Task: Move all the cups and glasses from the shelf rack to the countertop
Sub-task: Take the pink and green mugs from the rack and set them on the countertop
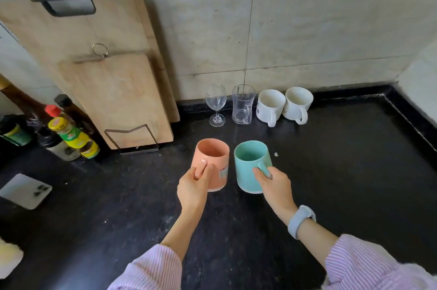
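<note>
Head view, noted left to right. Far left, sauce bottles were bunched together, labels unreadable, one cut by the frame edge. Two wooden cutting boards leaned on the tiled wall in a wire stand. My left hand was closed around the handle of a matte pink mug, fingers hiding the handle itself. My right hand was closed on the handle of a glossy teal mug. Whether either base touched the black speckled countertop I could not tell. Behind, by the wall: a clear wine glass, a clear tumbler, two white mugs touching. I saw no shelf rack in frame.
</note>
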